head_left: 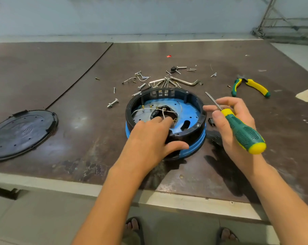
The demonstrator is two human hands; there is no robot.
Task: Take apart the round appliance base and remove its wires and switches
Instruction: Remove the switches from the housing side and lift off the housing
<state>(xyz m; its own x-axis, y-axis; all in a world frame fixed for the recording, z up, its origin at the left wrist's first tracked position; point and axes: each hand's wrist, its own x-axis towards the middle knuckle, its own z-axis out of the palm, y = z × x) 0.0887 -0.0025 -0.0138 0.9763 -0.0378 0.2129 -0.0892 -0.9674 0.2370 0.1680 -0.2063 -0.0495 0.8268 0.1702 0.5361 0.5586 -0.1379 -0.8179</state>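
Round appliance base (193, 137): the left hand (146, 138) reaches among the white wires (137, 110), pinch unclear; the right hand (228, 144) grips the screwdriver (245, 133). The person should free the terminals before tugging.

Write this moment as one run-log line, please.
step: wires not yet out | left hand: fingers inside round base, thumb outside rim | right hand: holds screwdriver, beside base | cover: off, at left
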